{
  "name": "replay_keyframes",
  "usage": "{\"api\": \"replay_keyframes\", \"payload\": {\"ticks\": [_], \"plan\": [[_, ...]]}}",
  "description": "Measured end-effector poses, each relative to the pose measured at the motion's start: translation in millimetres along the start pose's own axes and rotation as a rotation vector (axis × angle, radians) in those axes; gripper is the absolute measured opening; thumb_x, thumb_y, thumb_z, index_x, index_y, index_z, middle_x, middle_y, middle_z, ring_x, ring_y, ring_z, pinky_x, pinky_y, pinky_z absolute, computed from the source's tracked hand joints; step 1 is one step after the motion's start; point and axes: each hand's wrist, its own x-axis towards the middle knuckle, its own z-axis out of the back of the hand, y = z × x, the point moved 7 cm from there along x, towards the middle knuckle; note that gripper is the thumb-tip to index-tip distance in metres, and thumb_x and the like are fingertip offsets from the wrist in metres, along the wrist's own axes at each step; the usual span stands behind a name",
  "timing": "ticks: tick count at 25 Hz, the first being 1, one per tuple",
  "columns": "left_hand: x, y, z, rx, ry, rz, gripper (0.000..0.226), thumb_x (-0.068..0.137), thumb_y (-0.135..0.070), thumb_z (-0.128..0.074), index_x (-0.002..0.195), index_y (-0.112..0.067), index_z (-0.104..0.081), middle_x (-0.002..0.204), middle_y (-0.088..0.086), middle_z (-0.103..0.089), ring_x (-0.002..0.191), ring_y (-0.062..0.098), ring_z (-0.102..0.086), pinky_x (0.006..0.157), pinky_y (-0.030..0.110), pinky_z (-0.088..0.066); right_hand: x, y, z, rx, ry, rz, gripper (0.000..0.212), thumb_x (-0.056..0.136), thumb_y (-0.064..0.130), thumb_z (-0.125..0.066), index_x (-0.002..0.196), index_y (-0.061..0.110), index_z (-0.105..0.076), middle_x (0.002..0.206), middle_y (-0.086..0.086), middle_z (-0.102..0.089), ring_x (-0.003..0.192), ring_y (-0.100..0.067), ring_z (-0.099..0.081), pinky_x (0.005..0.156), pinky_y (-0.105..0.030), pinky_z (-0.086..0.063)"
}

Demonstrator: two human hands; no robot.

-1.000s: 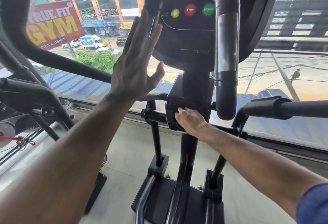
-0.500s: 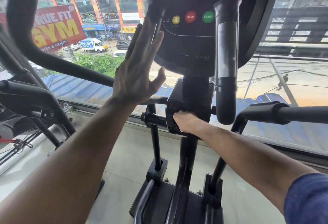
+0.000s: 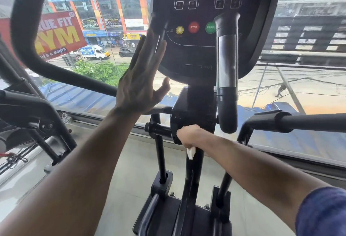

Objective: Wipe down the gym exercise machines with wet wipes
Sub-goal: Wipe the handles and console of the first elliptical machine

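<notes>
A black elliptical machine fills the view, with its console (image 3: 206,20) at the top and a central post (image 3: 192,170) below. My right hand (image 3: 189,135) grips a white wet wipe (image 3: 191,152) against the black housing (image 3: 189,112) on the post; a corner of the wipe hangs below my fist. My left hand (image 3: 140,84) is raised with straight, spread fingers beside the console's left edge, holding nothing.
A vertical grip handle (image 3: 227,71) stands right of the post. A horizontal arm bar (image 3: 299,122) reaches in from the right. Another machine's curved frame (image 3: 28,35) is on the left. A large window looks onto a street. Pale floor tiles (image 3: 134,170) surround the base.
My right hand has slid up slightly on the post housing, and the wipe's white corner now shows beneath it. The camera tilted down a little. My left hand stays raised.
</notes>
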Motion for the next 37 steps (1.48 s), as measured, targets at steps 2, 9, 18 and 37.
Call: {"api": "replay_keyframes", "payload": {"ticks": [2, 9, 18, 37], "plan": [[0.0, 0.5, 0.5, -0.004, 0.008, 0.02, 0.075, 0.1, -0.03, -0.059, 0.164, -0.008, -0.027, 0.173, 0.015, -0.012, 0.162, 0.027, -0.008, 0.112, 0.043, -0.046, -25.3, -0.8, 5.4, 0.219, -0.092, -0.016, 0.021, 0.087, 0.001, -0.059, 0.104, 0.011, -0.067, 0.114, -0.011, -0.068, 0.098, -0.032, -0.069, 0.072, -0.036, -0.051], [-3.6, -4.6, 1.7, 0.059, 0.133, 0.047, 0.084, 0.101, -0.052, -0.046, 0.167, -0.026, -0.002, 0.176, 0.004, 0.005, 0.162, 0.028, 0.0, 0.124, 0.061, -0.027, -191.2, -34.1, 33.4, 0.736, -0.381, 0.116, 0.003, 0.092, 0.031, -0.072, 0.089, 0.03, -0.072, 0.085, 0.015, -0.069, 0.08, 0.002, -0.062, 0.076, -0.022, -0.054], [49.9, -14.1, 37.1, 0.03, 0.024, 0.115, 0.081, 0.1, -0.065, -0.037, 0.168, -0.031, -0.01, 0.176, 0.001, 0.006, 0.162, 0.025, -0.008, 0.128, 0.053, -0.013, -336.2, -173.1, 154.4, 0.901, -1.197, -0.083, 0.009, 0.088, 0.016, -0.077, 0.092, 0.024, -0.077, 0.084, 0.02, -0.069, 0.068, -0.006, -0.065, 0.056, -0.01, -0.043], [224.5, 108.9, -107.4, 0.015, 0.166, 0.229, 0.086, 0.089, -0.088, -0.004, 0.157, -0.047, 0.028, 0.165, -0.017, 0.037, 0.153, 0.009, 0.034, 0.129, 0.056, -0.004, -42.0, -296.3, 443.0, 0.174, -1.23, 0.022, 0.007, 0.097, 0.013, -0.064, 0.097, 0.009, -0.069, 0.1, -0.002, -0.058, 0.089, -0.017, -0.062, 0.079, -0.029, -0.05]]}}
